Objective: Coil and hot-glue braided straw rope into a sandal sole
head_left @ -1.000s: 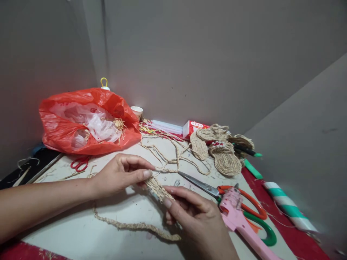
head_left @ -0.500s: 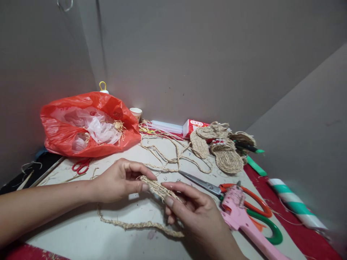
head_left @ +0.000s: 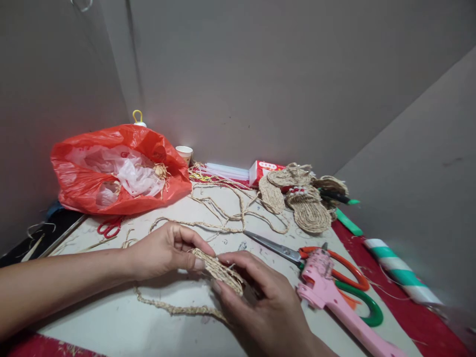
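Note:
Between my two hands, above the white board (head_left: 156, 337), is a small flat piece of coiled straw braid (head_left: 219, 271). My left hand (head_left: 163, 253) pinches its left end between thumb and fingers. The fingers and thumb of my right hand (head_left: 260, 292) close round its right end. A loose length of straw braid (head_left: 178, 310) lies on the board below my hands, its right end hidden behind my right hand. Beyond my hands a longer thin braid (head_left: 208, 227) lies in loops.
Scissors (head_left: 275, 245) with orange and green handles lie at right, under a pink glue gun (head_left: 323, 287). Finished-looking woven straw slippers (head_left: 310, 213) are heaped behind them. A red plastic bag (head_left: 156, 201) sits back left, near small red scissors (head_left: 109, 228). Grey walls (head_left: 238, 74) enclose the table.
My right hand has shifted slightly left and turned along the coiled braid, whose right end shows more. The whole view has moved a little. My left hand keeps its pinch.

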The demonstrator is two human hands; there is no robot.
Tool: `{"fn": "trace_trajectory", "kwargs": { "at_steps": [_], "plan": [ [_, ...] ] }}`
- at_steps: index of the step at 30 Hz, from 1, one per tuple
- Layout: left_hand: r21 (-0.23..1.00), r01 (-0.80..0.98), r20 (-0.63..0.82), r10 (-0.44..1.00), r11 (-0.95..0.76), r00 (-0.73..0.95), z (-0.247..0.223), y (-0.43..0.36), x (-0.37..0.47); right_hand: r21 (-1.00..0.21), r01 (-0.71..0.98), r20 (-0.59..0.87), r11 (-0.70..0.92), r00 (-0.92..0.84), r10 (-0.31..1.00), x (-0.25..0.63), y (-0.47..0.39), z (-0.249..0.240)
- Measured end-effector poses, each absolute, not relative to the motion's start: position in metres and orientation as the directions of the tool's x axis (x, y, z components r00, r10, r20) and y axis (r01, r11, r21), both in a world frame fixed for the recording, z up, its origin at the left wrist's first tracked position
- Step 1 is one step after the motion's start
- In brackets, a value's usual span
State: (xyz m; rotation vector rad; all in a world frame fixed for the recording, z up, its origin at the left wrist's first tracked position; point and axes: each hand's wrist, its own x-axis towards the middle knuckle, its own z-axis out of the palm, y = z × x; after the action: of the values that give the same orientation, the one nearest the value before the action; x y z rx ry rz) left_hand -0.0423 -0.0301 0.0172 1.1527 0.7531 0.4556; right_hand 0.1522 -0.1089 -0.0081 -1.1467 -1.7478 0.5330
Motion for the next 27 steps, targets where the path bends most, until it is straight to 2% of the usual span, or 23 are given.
{"fn": "trace_trajectory", "kwargs": {
  "at_steps": [2,4,13,17,19,27],
  "plan": [
    [0.915,0.064,-0.331,0.649,0.399,0.685,0.016,-0.031,-0.042,-0.646,0.51,0.565,0.567,-0.181,0.805,0.153,-0.109,-0.01],
    [0.901,0.068,-0.353,0.633,0.429,0.688,0.014,-0.032,-0.041,-0.598,0.521,0.599,0.609,-0.215,0.772,0.153,-0.108,-0.01],
    [0.872,0.056,-0.358,0.556,0.486,0.75,0.026,-0.027,-0.043,-0.573,0.54,0.62,0.617,-0.208,0.757,0.155,-0.107,-0.011],
    [0.921,-0.022,-0.285,0.71,0.39,0.644,0.029,-0.024,-0.043,-0.558,0.554,0.64,0.619,-0.188,0.745,0.155,-0.108,-0.011],
    [0.957,0.01,-0.238,0.768,0.289,0.595,0.027,-0.025,-0.043,-0.558,0.556,0.637,0.616,-0.189,0.748,0.155,-0.108,-0.012],
    [0.976,0.163,-0.216,0.736,0.144,0.642,0.022,-0.035,-0.042,-0.573,0.537,0.637,0.619,-0.185,0.749,0.154,-0.108,-0.012]
  ]
}}
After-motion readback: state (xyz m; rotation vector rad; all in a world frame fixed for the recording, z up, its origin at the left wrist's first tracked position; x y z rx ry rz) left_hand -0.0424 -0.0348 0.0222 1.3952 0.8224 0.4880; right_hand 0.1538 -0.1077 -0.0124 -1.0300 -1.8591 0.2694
